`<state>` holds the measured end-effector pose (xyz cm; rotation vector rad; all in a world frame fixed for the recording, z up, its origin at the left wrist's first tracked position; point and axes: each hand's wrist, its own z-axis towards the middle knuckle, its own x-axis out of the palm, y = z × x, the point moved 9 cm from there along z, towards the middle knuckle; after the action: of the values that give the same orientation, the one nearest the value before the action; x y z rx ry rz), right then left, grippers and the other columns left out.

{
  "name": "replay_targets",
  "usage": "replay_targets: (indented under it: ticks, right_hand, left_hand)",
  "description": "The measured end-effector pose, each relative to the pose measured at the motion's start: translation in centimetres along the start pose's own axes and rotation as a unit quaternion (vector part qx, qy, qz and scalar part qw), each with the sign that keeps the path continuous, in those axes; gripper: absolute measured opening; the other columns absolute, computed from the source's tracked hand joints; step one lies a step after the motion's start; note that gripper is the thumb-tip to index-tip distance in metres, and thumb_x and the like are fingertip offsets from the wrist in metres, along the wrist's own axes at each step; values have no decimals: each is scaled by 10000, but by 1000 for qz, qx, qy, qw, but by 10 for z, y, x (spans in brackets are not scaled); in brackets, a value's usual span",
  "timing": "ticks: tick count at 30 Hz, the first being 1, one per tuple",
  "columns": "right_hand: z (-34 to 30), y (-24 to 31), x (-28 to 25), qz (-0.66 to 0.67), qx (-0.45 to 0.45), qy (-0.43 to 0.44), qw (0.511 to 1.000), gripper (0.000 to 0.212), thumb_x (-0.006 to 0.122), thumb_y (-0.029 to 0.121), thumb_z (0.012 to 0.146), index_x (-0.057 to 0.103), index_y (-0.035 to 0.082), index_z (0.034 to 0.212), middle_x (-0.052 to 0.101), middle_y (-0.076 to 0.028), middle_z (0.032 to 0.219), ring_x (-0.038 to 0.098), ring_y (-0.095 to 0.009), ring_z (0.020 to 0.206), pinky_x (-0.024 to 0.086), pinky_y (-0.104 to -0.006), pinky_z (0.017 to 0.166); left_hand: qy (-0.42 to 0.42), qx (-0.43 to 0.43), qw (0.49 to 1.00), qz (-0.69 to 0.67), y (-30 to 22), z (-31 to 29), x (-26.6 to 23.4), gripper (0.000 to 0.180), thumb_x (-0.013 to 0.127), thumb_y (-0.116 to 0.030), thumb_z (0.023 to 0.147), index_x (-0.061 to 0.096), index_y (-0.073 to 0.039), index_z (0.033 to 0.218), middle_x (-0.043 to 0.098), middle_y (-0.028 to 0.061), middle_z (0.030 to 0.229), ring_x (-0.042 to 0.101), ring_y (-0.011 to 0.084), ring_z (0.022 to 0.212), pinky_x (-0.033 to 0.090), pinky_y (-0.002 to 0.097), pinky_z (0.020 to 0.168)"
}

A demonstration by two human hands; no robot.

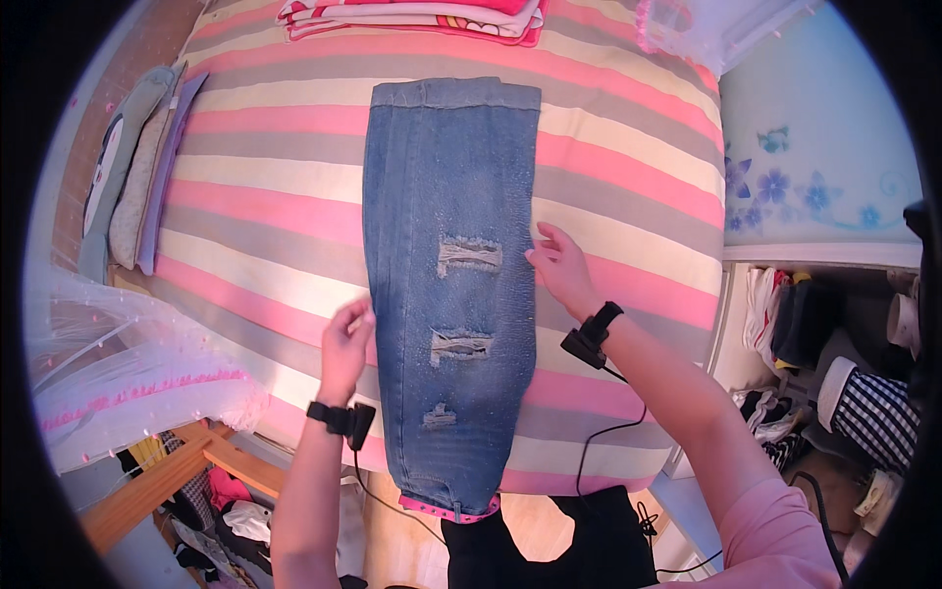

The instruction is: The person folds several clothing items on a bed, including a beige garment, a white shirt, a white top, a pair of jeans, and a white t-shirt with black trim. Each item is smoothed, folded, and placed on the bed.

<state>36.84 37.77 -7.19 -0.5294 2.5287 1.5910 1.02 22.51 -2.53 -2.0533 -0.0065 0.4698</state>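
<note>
A pair of blue denim jeans [461,196] lies folded lengthwise on the striped bed. Its cuffs point to the far side, and its waist, with a pink studded belt [456,509], hangs at the near edge. Frayed rips run down the upper leg. Beside the left edge of the jeans is my left hand [347,339], its fingers loosely curled and holding nothing visible. My right hand [561,268] is by the opposite edge, thumb and fingers apart, fingertips close to the denim. A black strapped device sits on each wrist.
The bed [265,206] has pink, grey and cream stripes. A folded pink-and-white blanket [412,22] lies at its far end, with pillows [132,187] on the left. White netting [137,363] hangs nearby. Clothes fill an open shelf [805,324]. Black cables trail from both wrists.
</note>
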Motion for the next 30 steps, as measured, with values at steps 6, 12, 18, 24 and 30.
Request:
replay_targets:
  ticks: [6, 12, 18, 24, 30]
  right_hand:
    - [71, -7, 2, -11, -136, -43, 990, 716, 811, 315, 894, 505, -79, 1408, 654, -198, 1273, 616, -277, 1182, 474, -384, 1048]
    - [168, 6, -29, -167, -78, -78, 980, 644, 775, 397, 884, 597, -24, 1337, 706, -181, 1137, 680, -327, 1064, 531, -434, 946]
    - [170, -20, -105, -413, 29, 6, 910, 733, 922, 532, 644, 586, -9, 1006, 602, -215, 1134, 608, -342, 1050, 518, -440, 910]
    - [176, -27, -93, -467, 12, 22, 884, 865, 1015, 420, 513, 533, -18, 1083, 529, -209, 1123, 538, -341, 1052, 491, -415, 915]
    - [181, -12, -84, -493, 81, 38, 865, 981, 1039, 348, 444, 556, -56, 1197, 533, -237, 1239, 553, -395, 1165, 499, -416, 1015]
  left_hand:
    - [1, 12, 1000, 12, 66, 18, 0, 341, 663, -175, 1015, 669, 35, 1284, 738, 80, 1091, 667, 148, 999, 538, 298, 885]
    - [8, -2, 1000, -22, 19, 96, -5, 306, 641, -211, 1031, 710, 6, 1237, 733, 36, 1069, 642, 101, 967, 510, 272, 849]
    - [107, -36, 990, -80, -27, 149, 10, 304, 615, -254, 1052, 706, -47, 1254, 706, 17, 1129, 634, 107, 1039, 497, 281, 892]
    - [139, -93, 985, -35, -15, 181, 25, 289, 631, -224, 1043, 702, -41, 1256, 699, 18, 1118, 638, 107, 1052, 515, 280, 928]
    - [153, -11, 982, -113, -48, 232, 54, 268, 669, -167, 993, 751, -112, 1243, 448, 185, 1574, 411, 255, 1471, 350, 375, 1176]
